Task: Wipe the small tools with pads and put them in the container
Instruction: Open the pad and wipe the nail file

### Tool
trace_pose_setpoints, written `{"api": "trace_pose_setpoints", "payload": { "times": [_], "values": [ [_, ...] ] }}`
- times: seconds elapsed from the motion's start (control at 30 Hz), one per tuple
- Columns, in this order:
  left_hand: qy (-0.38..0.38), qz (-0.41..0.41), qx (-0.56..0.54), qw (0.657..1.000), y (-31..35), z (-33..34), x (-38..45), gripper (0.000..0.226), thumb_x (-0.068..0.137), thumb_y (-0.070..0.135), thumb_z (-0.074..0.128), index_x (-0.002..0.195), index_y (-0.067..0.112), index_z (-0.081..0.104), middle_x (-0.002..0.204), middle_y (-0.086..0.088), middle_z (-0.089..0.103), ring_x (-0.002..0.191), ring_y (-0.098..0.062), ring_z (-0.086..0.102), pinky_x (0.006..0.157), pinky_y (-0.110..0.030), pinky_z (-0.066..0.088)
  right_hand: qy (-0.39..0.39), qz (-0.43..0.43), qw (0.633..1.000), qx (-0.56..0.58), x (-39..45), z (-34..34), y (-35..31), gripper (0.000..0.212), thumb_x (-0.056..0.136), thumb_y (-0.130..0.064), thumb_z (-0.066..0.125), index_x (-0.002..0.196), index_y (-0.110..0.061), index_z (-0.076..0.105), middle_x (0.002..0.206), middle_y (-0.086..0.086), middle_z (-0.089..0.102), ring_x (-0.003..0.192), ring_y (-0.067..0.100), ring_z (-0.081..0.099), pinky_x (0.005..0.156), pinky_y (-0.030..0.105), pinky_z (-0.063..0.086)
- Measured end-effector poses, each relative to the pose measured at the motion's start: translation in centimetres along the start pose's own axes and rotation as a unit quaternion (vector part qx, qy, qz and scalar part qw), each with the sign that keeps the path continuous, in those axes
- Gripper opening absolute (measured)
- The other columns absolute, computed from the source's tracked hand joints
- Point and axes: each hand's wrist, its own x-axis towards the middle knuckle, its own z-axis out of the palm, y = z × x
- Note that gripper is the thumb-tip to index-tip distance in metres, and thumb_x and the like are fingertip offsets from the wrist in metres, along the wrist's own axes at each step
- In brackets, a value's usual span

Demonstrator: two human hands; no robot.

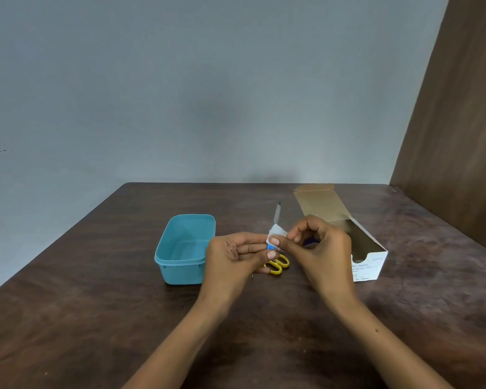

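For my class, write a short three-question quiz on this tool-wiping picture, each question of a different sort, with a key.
1. True or false: the blue container already holds a tool.
2. Multiple choice: the yellow-handled scissors lie (A) inside the container, (B) on the table under the hands, (C) in the swab box.
3. Fill the gap: the right hand presses a white ____ around the metal tool that the left hand holds.

Key: 1 false, its visible inside is empty; 2 B; 3 pad.
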Motion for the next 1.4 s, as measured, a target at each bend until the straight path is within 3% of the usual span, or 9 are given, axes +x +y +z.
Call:
{"api": "trace_pose_setpoints", "payload": {
  "times": [0.13,0.3,0.5,0.67,0.83,1.07,1.27,1.4],
  "values": [
    [0.01,0.013,0.001,1.0,-0.1,-0.1,0.0,0.024,0.075,-0.002,0.073,0.098,0.003,0.072,0.085,-0.009,0.077,0.078,-0.019,0.074,0.058,-0.021,0.057,-0.041,0.091,0.991,0.094,-0.2,0.0,-0.2,0.023,0.055,-0.029,0.083,0.067,-0.014,0.071,0.064,0.001,0.071,0.059,0.008,0.065,0.057,0.017,0.051],
    [0.015,0.031,0.03,0.999,-0.2,-0.2,0.1,0.024,0.077,0.003,0.073,0.1,0.006,0.073,0.088,-0.005,0.077,0.08,-0.019,0.074,0.063,-0.023,0.058,-0.08,0.189,0.954,0.219,-0.2,0.3,-0.3,0.013,0.067,-0.01,0.08,0.078,-0.005,0.075,0.076,0.009,0.075,0.066,0.013,0.069,0.056,0.021,0.054],
    [0.015,0.043,0.05,0.998,0.0,-0.2,0.0,0.022,0.078,0.004,0.072,0.099,0.006,0.072,0.084,-0.006,0.077,0.077,-0.017,0.074,0.059,-0.022,0.057,-0.12,0.247,0.925,0.261,-0.2,0.3,-0.6,0.031,0.063,-0.021,0.077,0.09,-0.004,0.075,0.085,0.009,0.075,0.075,0.014,0.068,0.064,0.02,0.054],
    [0.029,0.031,0.052,0.998,0.1,-0.1,0.0,0.028,0.075,0.004,0.074,0.093,0.01,0.054,0.075,-0.008,0.076,0.068,-0.019,0.074,0.056,-0.024,0.057,-0.172,0.293,0.901,0.269,0.2,-0.2,-0.9,0.018,0.075,-0.012,0.072,0.092,-0.007,0.073,0.087,0.006,0.074,0.076,0.012,0.068,0.072,0.023,0.054],
    [0.008,0.025,0.062,0.998,0.0,-0.1,0.1,0.03,0.075,-0.001,0.073,0.09,0.01,0.049,0.072,-0.008,0.075,0.064,-0.018,0.073,0.053,-0.022,0.056,-0.206,0.282,0.911,0.219,0.4,-0.6,-0.9,0.01,0.079,-0.015,0.072,0.088,-0.013,0.075,0.083,0.0,0.074,0.075,0.007,0.065,0.069,0.019,0.05],
    [-0.022,0.017,0.099,0.995,-0.5,-0.4,0.4,0.033,0.067,-0.001,0.08,0.093,0.004,0.061,0.079,-0.012,0.075,0.073,-0.018,0.074,0.061,-0.024,0.058,-0.207,0.225,0.936,0.173,0.4,-0.6,-0.7,0.006,0.082,-0.013,0.069,0.084,-0.008,0.072,0.073,-0.003,0.07,0.064,-0.001,0.062,0.059,0.01,0.046],
    [0.021,0.048,0.137,0.989,-1.0,0.0,0.8,0.02,0.077,0.011,0.075,0.095,0.015,0.07,0.091,0.001,0.074,0.086,-0.009,0.071,0.076,-0.023,0.057,-0.251,0.196,0.944,0.083,0.6,-0.9,-0.3,0.013,0.09,-0.017,0.062,0.086,-0.009,0.071,0.077,0.003,0.065,0.068,0.004,0.054,0.057,0.008,0.041],
    [0.035,0.04,0.104,0.993,-1.1,0.2,0.9,0.01,0.085,0.015,0.067,0.091,0.008,0.071,0.088,-0.006,0.074,0.085,-0.015,0.071,0.077,-0.028,0.058,-0.288,0.188,0.938,0.04,0.5,-0.7,-0.2,0.013,0.089,-0.022,0.062,0.089,-0.012,0.072,0.079,0.0,0.067,0.066,-0.002,0.054,0.059,0.008,0.041]
  ]
}}
